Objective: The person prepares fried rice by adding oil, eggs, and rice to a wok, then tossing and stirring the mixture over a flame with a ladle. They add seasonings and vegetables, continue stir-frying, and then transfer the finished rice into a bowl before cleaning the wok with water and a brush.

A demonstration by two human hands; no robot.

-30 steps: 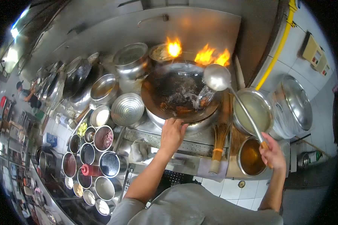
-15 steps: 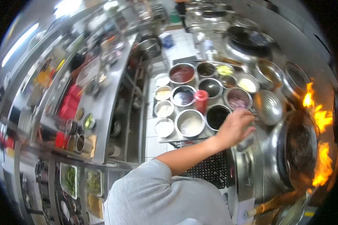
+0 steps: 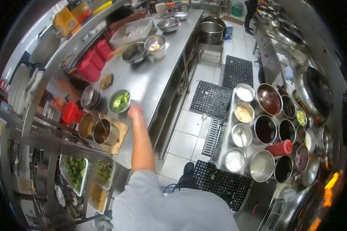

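Note:
My left hand (image 3: 135,111) reaches out over the steel counter, its fingers closed at the right rim of a small metal bowl (image 3: 120,101) of green vegetables. Motion blurs the fingertips a little. Left of that bowl stand stacked metal bowls (image 3: 90,97), with a brown lump (image 3: 106,81) just above it. Two metal pots, one with a brown sauce (image 3: 105,131), stand below on a wooden board (image 3: 122,138). My right hand is out of the frame.
Sauce and seasoning pots (image 3: 235,159) and a red bottle (image 3: 280,148) crowd a cart at right. Flames (image 3: 329,188) rise by the wok at lower right. Black mats (image 3: 209,99) lie on the tiled floor. A person's legs (image 3: 250,15) show far back.
The view has swung left toward the counter. My left hand has moved from above the seasoning pots, fingers apart, to the rim of the vegetable bowl.

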